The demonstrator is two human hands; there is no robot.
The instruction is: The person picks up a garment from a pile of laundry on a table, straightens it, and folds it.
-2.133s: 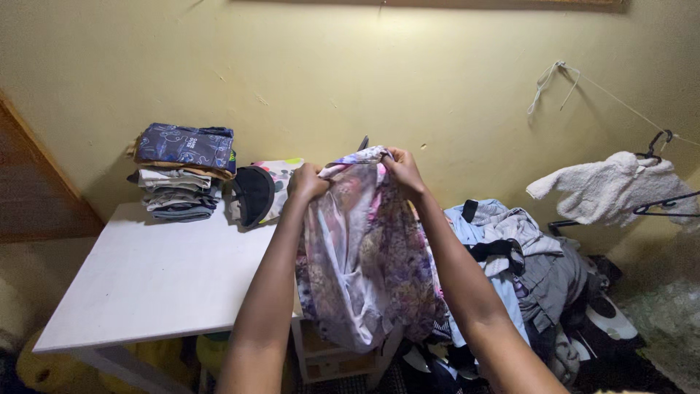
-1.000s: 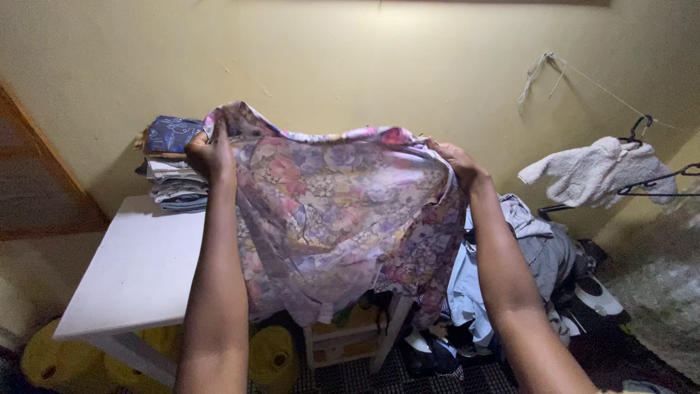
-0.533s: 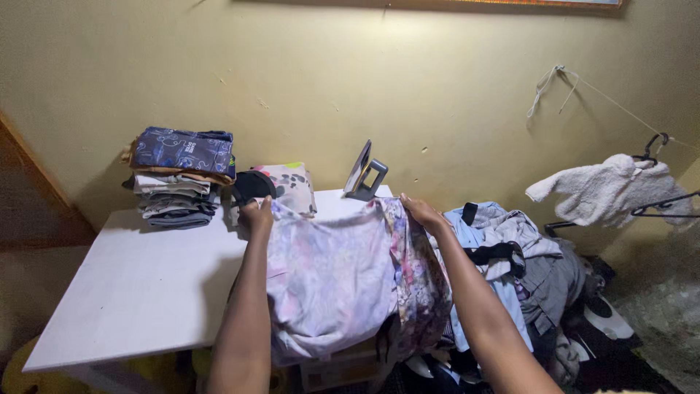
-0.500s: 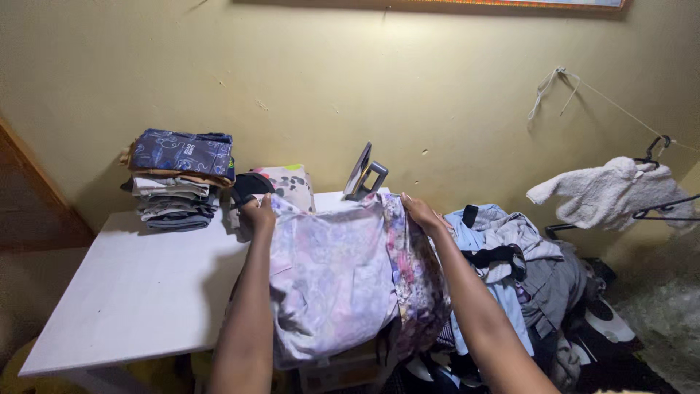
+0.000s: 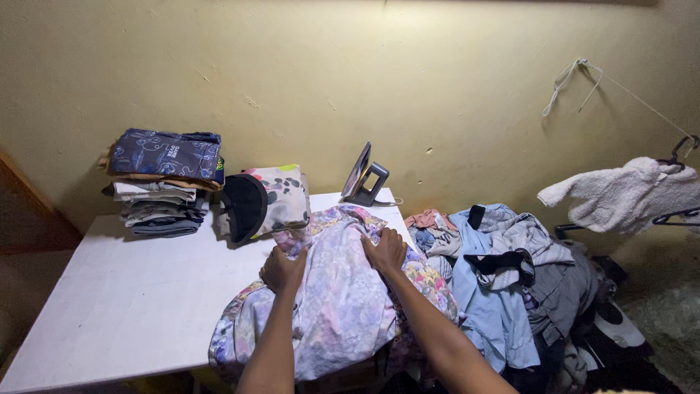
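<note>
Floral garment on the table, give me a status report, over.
Left hand and right hand both pressed on the floral garment. Garment bunched on the white table, draping over its front edge. Iron upright behind, apart.

A white counter [image 5: 131, 292] stands against the yellow wall. At its back left corner sits a stack of folded clothes [image 5: 164, 182], a dark blue patterned piece on top. Just beside the stack lies a spotted folded cloth [image 5: 281, 197] with a black cap [image 5: 244, 206] leaning on it. An iron [image 5: 364, 177] stands upright at the back right. A flowered garment [image 5: 335, 292] lies spread over the front right part, hanging off the edge.
</note>
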